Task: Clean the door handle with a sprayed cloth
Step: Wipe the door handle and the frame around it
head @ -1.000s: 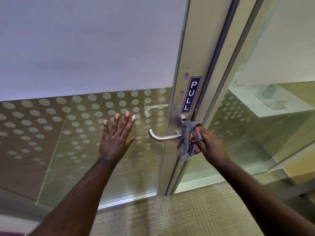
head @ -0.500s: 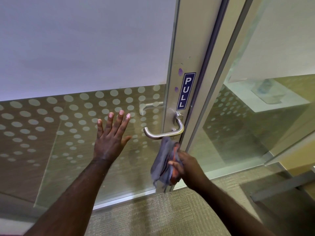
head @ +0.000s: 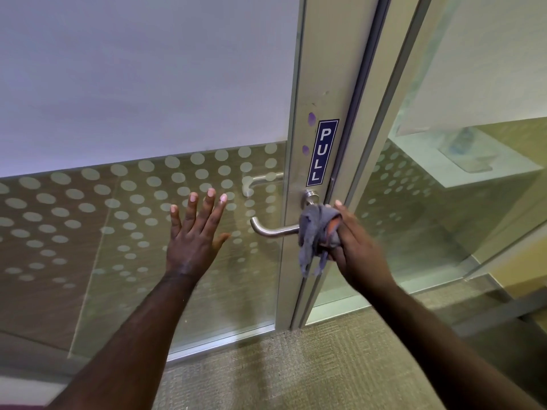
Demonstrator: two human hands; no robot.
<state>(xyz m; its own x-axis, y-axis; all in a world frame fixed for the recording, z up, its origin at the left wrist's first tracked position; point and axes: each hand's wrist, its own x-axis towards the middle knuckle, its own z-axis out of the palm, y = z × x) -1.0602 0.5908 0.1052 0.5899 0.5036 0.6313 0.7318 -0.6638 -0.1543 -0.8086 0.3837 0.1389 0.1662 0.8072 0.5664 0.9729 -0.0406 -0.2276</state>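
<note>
Right hand clenches a grey cloth against the lever door handle (near its pivot); left hand rests flat, fingers spread, on the dotted glass door.

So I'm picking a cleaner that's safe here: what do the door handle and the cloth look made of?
Door handle: apparently brushed or satin metal, perhaps stainless steel; silvery with a soft sheen. Cloth: soft grey fabric with an orange patch, limp and crumpled, possibly microfibre.

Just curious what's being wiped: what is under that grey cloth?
The grey cloth, gripped by the right hand, wraps the door handle near its pivot. The lever's free end shows; the wrapped stretch is hidden.
</note>
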